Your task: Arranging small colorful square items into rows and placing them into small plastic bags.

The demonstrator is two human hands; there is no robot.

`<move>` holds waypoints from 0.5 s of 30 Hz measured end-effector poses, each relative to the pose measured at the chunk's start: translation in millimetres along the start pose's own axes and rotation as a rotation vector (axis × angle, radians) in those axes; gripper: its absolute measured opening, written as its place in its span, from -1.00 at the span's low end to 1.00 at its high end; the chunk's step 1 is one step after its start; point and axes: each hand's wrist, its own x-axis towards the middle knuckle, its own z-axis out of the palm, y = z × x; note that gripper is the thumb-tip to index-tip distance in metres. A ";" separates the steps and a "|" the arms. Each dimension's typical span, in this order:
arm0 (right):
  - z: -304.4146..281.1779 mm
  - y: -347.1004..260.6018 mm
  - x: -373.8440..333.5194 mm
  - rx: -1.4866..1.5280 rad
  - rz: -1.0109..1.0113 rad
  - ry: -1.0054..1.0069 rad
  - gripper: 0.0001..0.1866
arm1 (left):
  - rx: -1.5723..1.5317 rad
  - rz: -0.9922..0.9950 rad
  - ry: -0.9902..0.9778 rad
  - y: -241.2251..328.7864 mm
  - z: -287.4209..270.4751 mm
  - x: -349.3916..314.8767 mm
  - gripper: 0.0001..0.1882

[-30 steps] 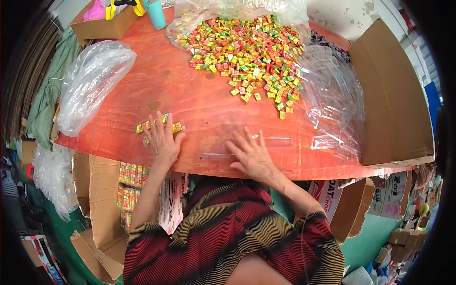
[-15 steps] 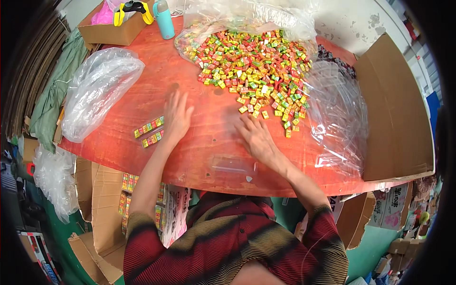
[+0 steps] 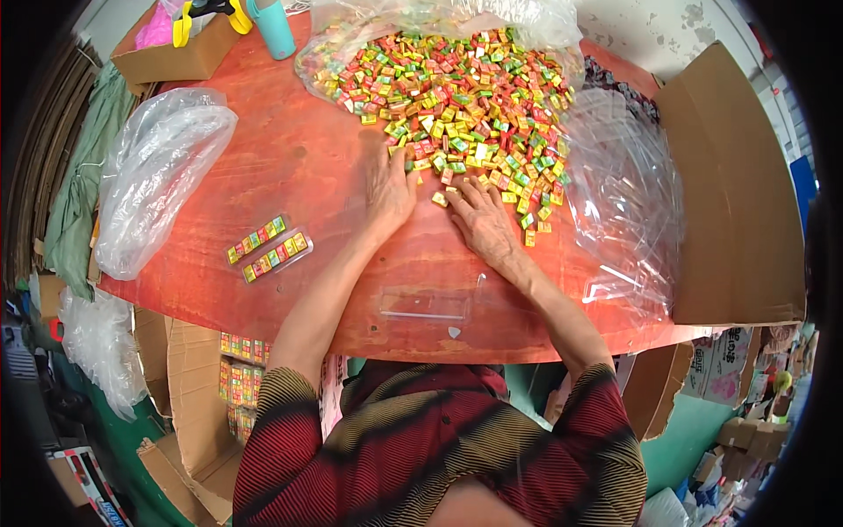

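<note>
A big heap of small wrapped blocks, like sweets [image 3: 474, 105], in red, yellow, green and orange spreads over the far middle of the red table. My left hand [image 3: 391, 191] lies at the heap's near left edge, fingers stretched toward the blocks and slightly blurred. At the near edge, my right hand [image 3: 486, 218] has its fingers apart, with the tips touching loose blocks. Two short rows of blocks lie left of my left arm; the nearer row [image 3: 277, 256] sits in a clear plastic tray. Close to the table's front edge is a clear plastic tray [image 3: 426, 303].
Clear plastic trays [image 3: 623, 202] are piled at the right beside a cardboard box [image 3: 738, 189]. A clear plastic bag [image 3: 158, 176] lies at left. A turquoise bottle [image 3: 272, 31] stands far left by another box [image 3: 167, 61]. Below the table, a carton [image 3: 195, 378] holds packed rows.
My left hand has moved right, from the bare tabletop to the heap's edge. My right hand has shifted slightly right and up to the near blocks. The view has shifted a little.
</note>
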 end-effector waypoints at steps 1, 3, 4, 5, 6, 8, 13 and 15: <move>-4.0 -0.2 -7.5 0.006 0.008 0.003 -0.63 | -0.040 -0.022 -0.086 6.1 -2.0 -8.3 -0.60; -12.8 -2.1 -21.0 0.006 0.036 -0.011 -0.63 | -0.164 0.004 -0.278 21.5 -14.4 -20.5 -0.61; -17.1 -3.0 -28.0 0.002 0.060 -0.023 -0.64 | -0.164 0.006 -0.281 23.5 -10.1 -28.8 -0.61; -20.9 -4.5 -35.1 -0.001 0.045 0.014 -0.64 | -0.099 0.054 -0.251 26.8 -5.5 -37.8 -0.61; -24.6 -7.3 -41.9 -0.001 0.044 0.015 -0.64 | -0.034 0.102 -0.220 28.6 -3.7 -45.5 -0.60; -31.6 -11.8 -58.7 0.065 0.124 0.054 -0.64 | -0.087 0.115 -0.252 31.6 -11.3 -57.5 -0.57; -37.6 -23.2 -114.5 0.148 0.216 0.014 -0.58 | 0.084 0.158 -0.191 48.4 -42.5 -119.2 -0.53; -35.4 -37.1 -124.8 0.111 0.233 0.014 -0.57 | 0.123 0.189 -0.267 48.5 -47.7 -140.6 -0.53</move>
